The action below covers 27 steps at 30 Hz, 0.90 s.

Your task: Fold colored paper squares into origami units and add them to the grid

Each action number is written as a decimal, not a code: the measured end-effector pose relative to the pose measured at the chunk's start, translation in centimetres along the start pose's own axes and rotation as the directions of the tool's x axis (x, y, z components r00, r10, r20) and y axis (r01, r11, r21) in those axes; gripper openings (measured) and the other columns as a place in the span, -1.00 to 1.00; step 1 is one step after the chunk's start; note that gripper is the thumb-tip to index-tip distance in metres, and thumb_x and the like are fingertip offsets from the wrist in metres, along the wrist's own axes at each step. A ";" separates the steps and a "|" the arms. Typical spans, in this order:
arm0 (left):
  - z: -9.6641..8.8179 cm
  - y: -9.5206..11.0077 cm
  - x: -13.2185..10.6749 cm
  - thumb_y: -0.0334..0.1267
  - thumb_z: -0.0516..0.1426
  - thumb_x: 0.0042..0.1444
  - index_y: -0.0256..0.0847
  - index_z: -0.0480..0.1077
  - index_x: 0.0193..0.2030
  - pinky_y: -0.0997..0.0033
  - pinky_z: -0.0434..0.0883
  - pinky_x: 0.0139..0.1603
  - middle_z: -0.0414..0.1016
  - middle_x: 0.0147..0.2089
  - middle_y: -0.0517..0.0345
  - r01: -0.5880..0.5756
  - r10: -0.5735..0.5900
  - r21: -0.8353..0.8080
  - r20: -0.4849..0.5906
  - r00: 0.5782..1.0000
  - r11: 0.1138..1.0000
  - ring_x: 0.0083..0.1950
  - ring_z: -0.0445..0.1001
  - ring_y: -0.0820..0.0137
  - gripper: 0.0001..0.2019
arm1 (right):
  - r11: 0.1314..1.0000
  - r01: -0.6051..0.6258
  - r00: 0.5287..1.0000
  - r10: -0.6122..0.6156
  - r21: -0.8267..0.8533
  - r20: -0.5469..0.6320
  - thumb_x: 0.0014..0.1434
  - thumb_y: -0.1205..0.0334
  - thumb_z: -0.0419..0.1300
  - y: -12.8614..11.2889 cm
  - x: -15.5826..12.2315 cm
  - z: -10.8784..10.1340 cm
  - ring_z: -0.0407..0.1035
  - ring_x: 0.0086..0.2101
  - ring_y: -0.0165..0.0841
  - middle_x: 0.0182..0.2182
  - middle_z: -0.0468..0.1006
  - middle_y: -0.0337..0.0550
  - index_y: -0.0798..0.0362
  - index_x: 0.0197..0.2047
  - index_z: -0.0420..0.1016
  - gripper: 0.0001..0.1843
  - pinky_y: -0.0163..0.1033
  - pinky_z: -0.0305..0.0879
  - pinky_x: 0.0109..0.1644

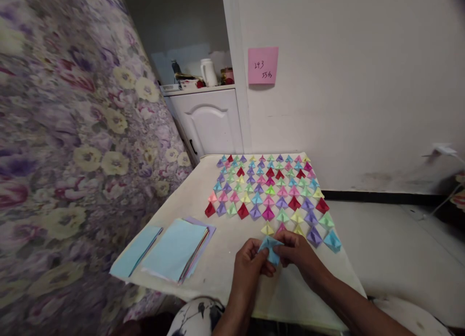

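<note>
A light blue folded paper piece (270, 247) is pinched between both hands over the near part of the table. My left hand (250, 258) grips its left side, thumb across the front. On its right side my right hand (293, 249) closes thumb and fingers on the paper. Just beyond the hands, rows of small folded paper pieces (268, 212) in red, purple, green, pink, yellow and blue cover the right and far parts of the table. A blue folded piece (332, 241) lies at the right edge, nearest my right hand.
To the left lie a stack of coloured paper sheets (175, 248) and a narrower blue stack (136, 251) on the cream-covered table (181, 205). A floral curtain (90, 157) hangs at left. Behind are a white cabinet (210, 125) and a wall with a pink note (263, 66).
</note>
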<state>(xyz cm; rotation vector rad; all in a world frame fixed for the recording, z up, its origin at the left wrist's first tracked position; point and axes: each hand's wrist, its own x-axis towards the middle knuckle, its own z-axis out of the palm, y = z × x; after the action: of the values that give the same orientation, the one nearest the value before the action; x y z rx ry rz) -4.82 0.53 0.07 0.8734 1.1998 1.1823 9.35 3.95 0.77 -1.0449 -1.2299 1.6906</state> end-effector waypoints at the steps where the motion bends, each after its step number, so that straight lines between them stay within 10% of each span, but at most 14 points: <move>1: 0.0 0.1 -0.1 -0.14 0.22 -0.08 -0.25 0.28 -0.43 0.54 0.28 -0.61 0.42 -0.68 0.22 0.003 -0.003 -0.025 0.008 1.000 1.000 -0.66 0.37 0.47 -0.75 | 0.999 -0.005 1.000 0.005 0.031 0.004 -0.11 0.22 0.23 0.1 0.0 0.1 0.18 -0.62 -0.51 -0.63 0.37 -0.32 0.11 -0.44 0.44 -0.85 -0.38 0.09 -0.55; 27: -0.1 1.2 -0.8 -0.43 0.15 -0.11 -0.29 0.34 -0.36 0.57 0.32 -0.54 0.44 -0.58 0.22 0.100 -0.083 -0.210 0.087 0.993 0.973 -0.57 0.39 0.52 -0.88 | 0.995 0.006 1.000 -0.008 0.101 0.017 -0.19 0.41 0.09 0.4 0.0 0.2 0.19 -0.66 -0.53 -0.67 0.37 -0.34 0.10 -0.50 0.45 -0.86 -0.39 0.12 -0.55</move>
<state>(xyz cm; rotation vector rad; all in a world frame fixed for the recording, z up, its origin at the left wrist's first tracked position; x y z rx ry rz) -5.13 0.01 1.32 0.6880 1.0180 1.1678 9.13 3.77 0.46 -0.9659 -1.1450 1.7417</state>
